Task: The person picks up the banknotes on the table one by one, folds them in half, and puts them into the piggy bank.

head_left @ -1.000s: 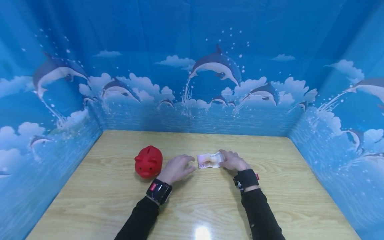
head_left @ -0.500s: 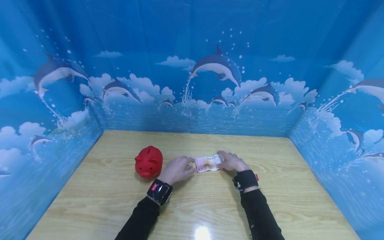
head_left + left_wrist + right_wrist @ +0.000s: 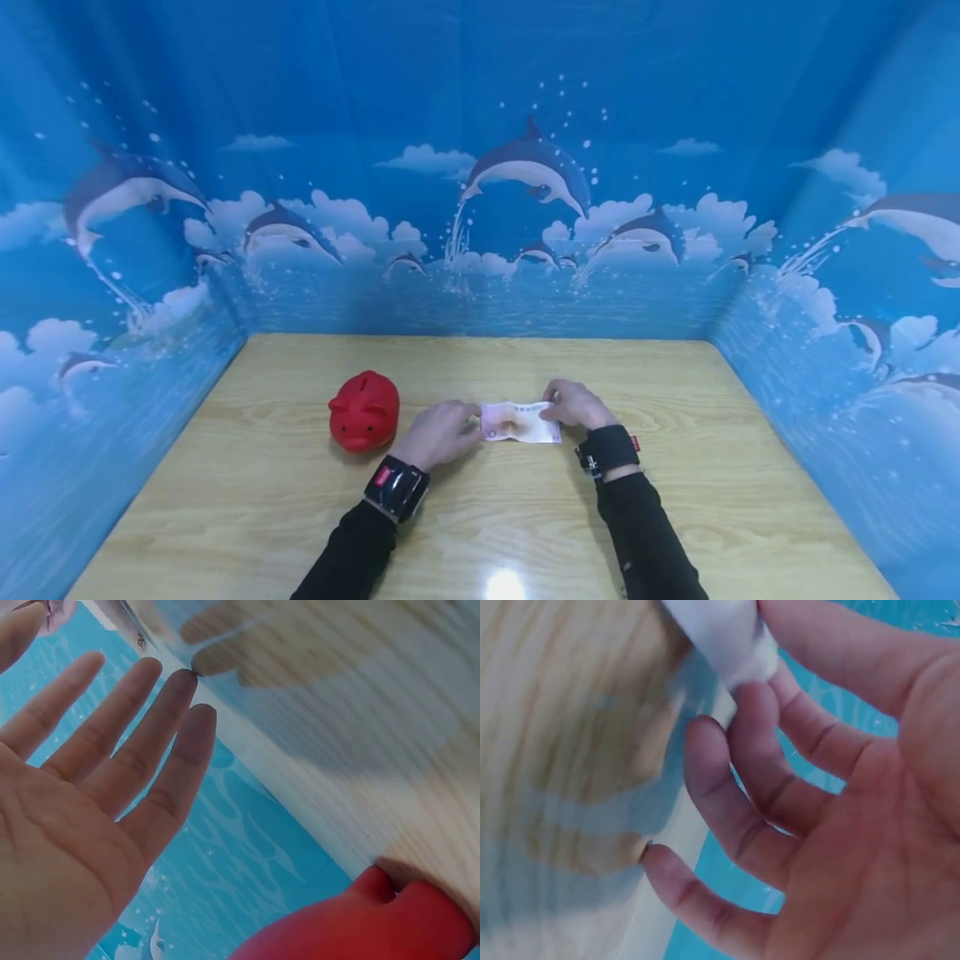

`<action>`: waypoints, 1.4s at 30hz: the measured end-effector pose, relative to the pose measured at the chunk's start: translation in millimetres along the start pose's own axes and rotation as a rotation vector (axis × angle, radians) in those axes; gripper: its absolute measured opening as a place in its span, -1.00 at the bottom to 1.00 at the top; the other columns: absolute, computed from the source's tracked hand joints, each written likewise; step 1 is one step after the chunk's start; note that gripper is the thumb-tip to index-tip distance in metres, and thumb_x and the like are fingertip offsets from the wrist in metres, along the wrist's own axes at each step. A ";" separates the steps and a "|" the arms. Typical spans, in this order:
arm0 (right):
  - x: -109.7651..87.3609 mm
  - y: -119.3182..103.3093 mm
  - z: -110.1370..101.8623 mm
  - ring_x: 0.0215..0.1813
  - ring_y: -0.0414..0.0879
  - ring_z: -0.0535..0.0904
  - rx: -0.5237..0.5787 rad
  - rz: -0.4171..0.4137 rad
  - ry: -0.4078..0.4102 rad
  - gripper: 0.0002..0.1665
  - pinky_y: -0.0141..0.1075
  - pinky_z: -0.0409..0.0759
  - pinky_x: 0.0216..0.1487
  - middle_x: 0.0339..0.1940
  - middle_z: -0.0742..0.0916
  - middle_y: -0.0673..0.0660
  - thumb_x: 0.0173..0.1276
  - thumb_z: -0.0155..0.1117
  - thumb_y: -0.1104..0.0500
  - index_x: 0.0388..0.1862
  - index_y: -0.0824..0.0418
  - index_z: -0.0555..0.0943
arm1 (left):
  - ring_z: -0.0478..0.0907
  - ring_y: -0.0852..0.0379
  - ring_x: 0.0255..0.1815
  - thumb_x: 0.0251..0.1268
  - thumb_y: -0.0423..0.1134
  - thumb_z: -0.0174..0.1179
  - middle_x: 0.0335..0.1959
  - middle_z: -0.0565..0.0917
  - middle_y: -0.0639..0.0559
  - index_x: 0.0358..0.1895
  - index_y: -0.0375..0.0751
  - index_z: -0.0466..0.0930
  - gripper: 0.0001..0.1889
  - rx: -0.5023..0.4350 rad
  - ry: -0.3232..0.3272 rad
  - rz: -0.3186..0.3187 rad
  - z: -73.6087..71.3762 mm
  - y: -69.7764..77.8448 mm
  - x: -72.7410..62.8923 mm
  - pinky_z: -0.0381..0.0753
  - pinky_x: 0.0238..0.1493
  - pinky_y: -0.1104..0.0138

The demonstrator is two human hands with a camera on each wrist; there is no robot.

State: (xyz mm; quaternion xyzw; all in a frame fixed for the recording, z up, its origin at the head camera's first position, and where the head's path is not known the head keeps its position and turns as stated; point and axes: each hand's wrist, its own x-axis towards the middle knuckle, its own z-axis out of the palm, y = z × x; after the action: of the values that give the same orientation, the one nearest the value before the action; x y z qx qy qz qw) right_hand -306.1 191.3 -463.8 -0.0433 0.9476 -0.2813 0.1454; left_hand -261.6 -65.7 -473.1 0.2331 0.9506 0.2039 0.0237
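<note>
A creased pinkish banknote point(image 3: 516, 422) stretches between both hands over the wooden table point(image 3: 495, 508). My right hand point(image 3: 579, 406) pinches its right end; in the right wrist view the note, a pale blurred strip point(image 3: 727, 637), sits between thumb and index finger, the other fingers loosely bent. My left hand point(image 3: 437, 434) has thumb and index fingertips right at the note's left edge. Its fingers point(image 3: 139, 686) look long and spread in the left wrist view, with the thumb apart from them. A red piggy bank point(image 3: 363, 414) with a slot on top stands just left of the left hand.
A blue cloth backdrop point(image 3: 487, 292) printed with dolphins encloses the table's back and both sides. Black straps point(image 3: 609, 450) with devices circle both wrists. A lamp's bright reflection point(image 3: 506, 585) shows near the front of the tabletop.
The banknote has moved slightly left and nearer the person, its left end reaching my left fingertips. It looks flatter and more stretched out. The head view has shifted a little.
</note>
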 end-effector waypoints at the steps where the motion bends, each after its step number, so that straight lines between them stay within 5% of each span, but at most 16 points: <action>1: 0.3 0.2 -0.4 -0.23 -0.03 0.52 0.011 -0.011 0.008 -0.79 -0.24 0.51 -0.22 -0.23 0.66 0.13 0.25 0.38 0.18 -0.20 0.21 0.57 | 0.61 0.13 -0.08 0.29 0.02 0.27 -0.04 0.72 0.01 0.18 -0.07 0.61 -0.55 0.001 0.001 -0.001 0.2 -0.2 0.0 0.63 -0.03 0.18; 5: 2.4 1.4 -1.6 -0.30 -0.05 0.48 0.045 -0.072 0.053 -0.85 -0.31 0.45 -0.32 -0.32 0.62 0.11 0.30 0.34 0.20 -0.27 0.23 0.55 | 0.56 0.16 -0.21 0.28 0.01 0.28 -0.15 0.71 0.03 0.19 -0.07 0.59 -0.54 -0.012 0.003 -0.010 0.7 -0.5 0.4 0.62 -0.13 0.22; 13: 5.5 -0.6 -0.2 -0.17 -0.02 0.53 0.132 -0.112 0.088 -0.87 -0.26 0.51 -0.18 -0.24 0.65 0.13 0.33 0.31 0.18 -0.26 0.19 0.55 | 0.56 -0.08 0.20 0.28 0.01 0.27 0.18 0.62 -0.13 0.38 -0.12 0.37 -0.36 -0.154 0.029 -0.121 -0.9 0.7 1.8 0.57 0.19 0.01; 23: 6.6 -11.0 2.8 -0.29 -0.03 0.63 0.378 -0.092 0.069 -0.80 -0.19 0.68 -0.30 -0.17 0.71 0.23 0.33 0.33 0.20 -0.11 0.21 0.57 | 0.59 -0.08 0.14 0.36 -0.16 0.21 0.14 0.61 -0.24 0.52 -0.20 0.06 -0.26 -0.404 -0.010 -0.158 -3.4 4.9 3.8 0.60 0.13 0.05; 36: 0.8 -33.4 5.3 -0.21 -0.04 0.69 0.498 -0.256 0.073 -0.77 -0.14 0.72 -0.17 -0.23 0.74 0.23 0.34 0.32 0.23 -0.07 0.27 0.58 | 0.61 -0.08 0.09 0.37 -0.20 0.21 0.00 0.61 -0.14 0.50 -0.20 0.07 -0.28 -0.637 0.194 -0.204 -5.2 0.9 9.5 0.65 0.04 0.13; 42: -2.3 -36.4 5.3 -0.19 -0.01 0.68 0.520 -0.321 0.066 -0.77 0.02 0.69 -0.12 -0.23 0.71 0.26 0.38 0.29 0.20 -0.08 0.32 0.57 | 0.61 -0.01 -0.03 0.35 -0.26 0.21 -0.04 0.64 -0.14 0.32 -0.27 0.39 -0.50 -0.623 0.290 -0.223 -6.0 -0.8 8.4 0.65 -0.04 0.18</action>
State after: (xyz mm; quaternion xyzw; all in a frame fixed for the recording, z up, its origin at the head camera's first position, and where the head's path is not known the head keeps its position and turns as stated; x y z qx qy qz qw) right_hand -302.4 158.4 -447.5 -0.1444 0.8290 -0.5351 0.0746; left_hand -270.2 -64.8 -467.5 0.0783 0.8558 0.5109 -0.0194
